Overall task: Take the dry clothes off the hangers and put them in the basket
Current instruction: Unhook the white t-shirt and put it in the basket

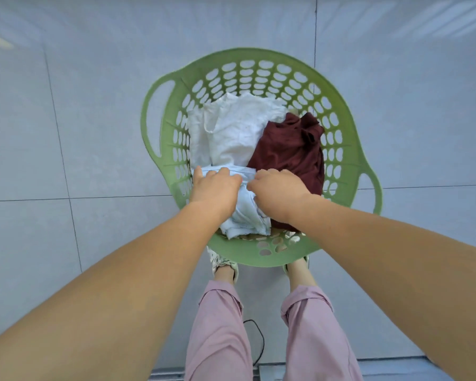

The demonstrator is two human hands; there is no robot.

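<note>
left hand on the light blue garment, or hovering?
Touching. Head view: left hand lies on the light blue garment in the green basket, fingers curled over its folded edge.

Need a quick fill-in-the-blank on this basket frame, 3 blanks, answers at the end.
1. The basket with oval holes is coloured ____.
2. Both the left hand and the right hand rest on the light ____ garment.
3. Beside the white garment lies a garment coloured dark ____.

Answers: green; blue; red
</note>
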